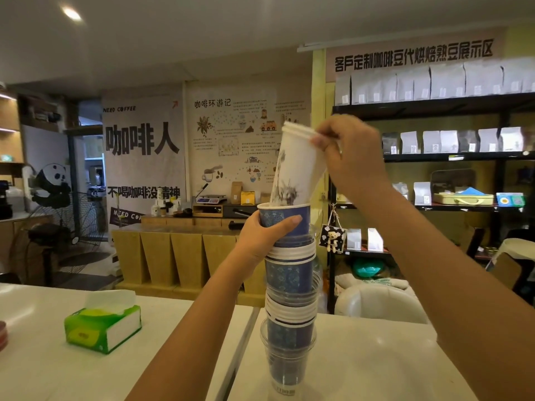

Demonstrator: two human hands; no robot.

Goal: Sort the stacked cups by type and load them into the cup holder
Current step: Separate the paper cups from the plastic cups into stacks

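Two hands were on one tall mixed stack of cups point(291, 296) standing on the white counter point(362, 357), near its front edge.

Left hand point(265, 237) wrapped around the top blue patterned cup point(285, 219), fingers curled over its front just below the rim, clamping it.

Right hand point(348, 153) pinched the rim of the white printed cup point(298, 169), fingertips on the lip. More than one nested rim showed at its top, so likely a few white cups together; exact count not readable. This cup was tilted, mouth leaning left, its base still sitting inside the mouth of the blue cup.

Stack below the left hand, top to bottom: band of white rims, another blue patterned cup, clear plastic cup rims around it, second band of white rims, then a dark blue cup nested in a clear plastic cup point(285, 363) at the base. Stack roughly upright.

A green tissue box point(102, 328) sat on the counter well to the left, tissue sticking up, apart from the stack.

Behind: black shelving point(434, 107) with rows of white pouches on the right, wall posters in the middle, wooden counter further back, a small bear charm point(333, 237) hanging off the shelf frame just right of the stack.
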